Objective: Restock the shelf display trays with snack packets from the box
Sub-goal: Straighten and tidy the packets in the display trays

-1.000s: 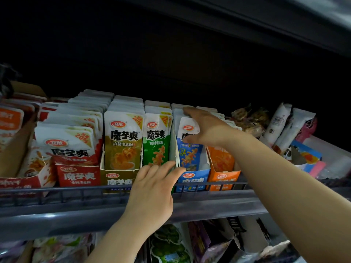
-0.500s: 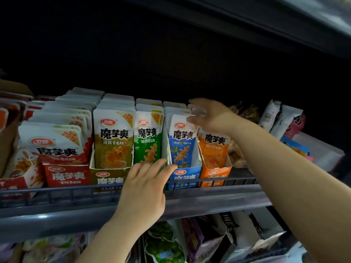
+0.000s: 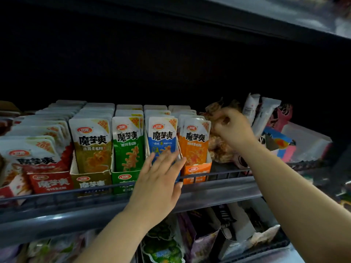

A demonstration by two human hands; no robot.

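Note:
A row of display trays stands on the wire shelf, each filled with upright snack packets: red (image 3: 34, 158), brown (image 3: 93, 145), green (image 3: 129, 143), blue (image 3: 161, 135) and orange (image 3: 194, 143). My left hand (image 3: 161, 177) lies flat with straight fingers against the front of the blue tray and its front packet. My right hand (image 3: 233, 128) hovers just right of the orange packets with fingers loosely curled, in front of a clear bag of brownish snacks (image 3: 218, 149). I cannot tell whether it holds anything. The box is not in view.
A dark wire rail (image 3: 228, 173) runs along the shelf front. White wrapped bars (image 3: 262, 111) and a pink-blue pack (image 3: 281, 147) lie at the right. The shelf above (image 3: 247, 19) overhangs closely. Bags fill the lower shelf (image 3: 199, 240).
My right hand left the tops of the blue and orange packets and moved right toward the clear bag. My left hand slid right from the green tray onto the blue one.

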